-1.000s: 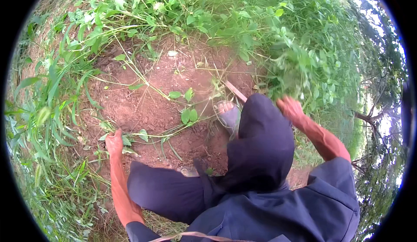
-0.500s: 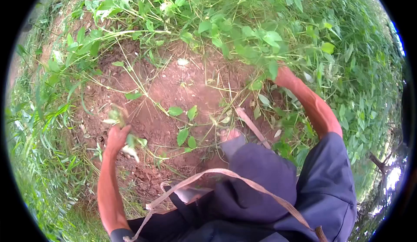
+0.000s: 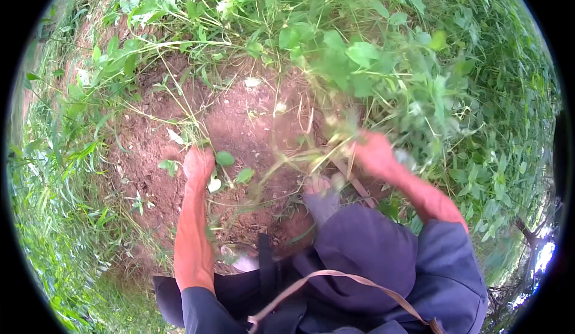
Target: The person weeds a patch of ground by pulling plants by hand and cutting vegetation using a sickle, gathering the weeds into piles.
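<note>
My left hand [image 3: 199, 161] is closed around thin green vine stems [image 3: 190, 131] just above the bare soil. Small round leaves [image 3: 224, 158] stick out beside its fingers. On the other side, my right hand [image 3: 372, 153] grips a bunch of pale green stems [image 3: 332, 151], smeared by motion, with the fingertips partly hidden. Leafy growth [image 3: 353, 64] hangs over the ground beyond that hand. Below the right hand, a flat brownish strip [image 3: 359, 187] lies near my foot [image 3: 317, 184].
Reddish bare soil [image 3: 251, 127] with bits of dry stalk lies between the hands. Dense weeds [image 3: 491, 112] stand on the right, and grass [image 3: 72, 214] grows on the left. A loose strap [image 3: 341, 276] loops across my dark clothing [image 3: 365, 250].
My left hand has moved right and farther forward, onto the vine stems. My right hand has come back toward my body, and the stems in it have shifted along.
</note>
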`<act>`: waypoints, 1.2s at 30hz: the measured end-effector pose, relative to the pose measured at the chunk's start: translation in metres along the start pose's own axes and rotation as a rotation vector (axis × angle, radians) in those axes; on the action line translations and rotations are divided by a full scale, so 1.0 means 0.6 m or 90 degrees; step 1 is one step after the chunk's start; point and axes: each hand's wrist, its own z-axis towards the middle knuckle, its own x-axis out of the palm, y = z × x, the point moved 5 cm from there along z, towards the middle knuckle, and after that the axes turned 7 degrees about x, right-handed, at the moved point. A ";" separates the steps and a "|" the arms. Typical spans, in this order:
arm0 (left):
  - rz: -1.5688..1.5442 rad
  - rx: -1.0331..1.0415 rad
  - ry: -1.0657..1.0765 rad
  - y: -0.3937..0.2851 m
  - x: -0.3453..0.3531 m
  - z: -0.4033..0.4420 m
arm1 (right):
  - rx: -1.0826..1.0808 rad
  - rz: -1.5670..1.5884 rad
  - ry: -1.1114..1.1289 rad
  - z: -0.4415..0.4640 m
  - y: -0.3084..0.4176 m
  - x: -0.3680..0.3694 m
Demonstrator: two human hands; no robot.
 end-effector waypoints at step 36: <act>0.049 -0.045 0.058 0.027 0.015 0.015 | -0.408 -0.481 -0.117 0.288 0.326 -0.080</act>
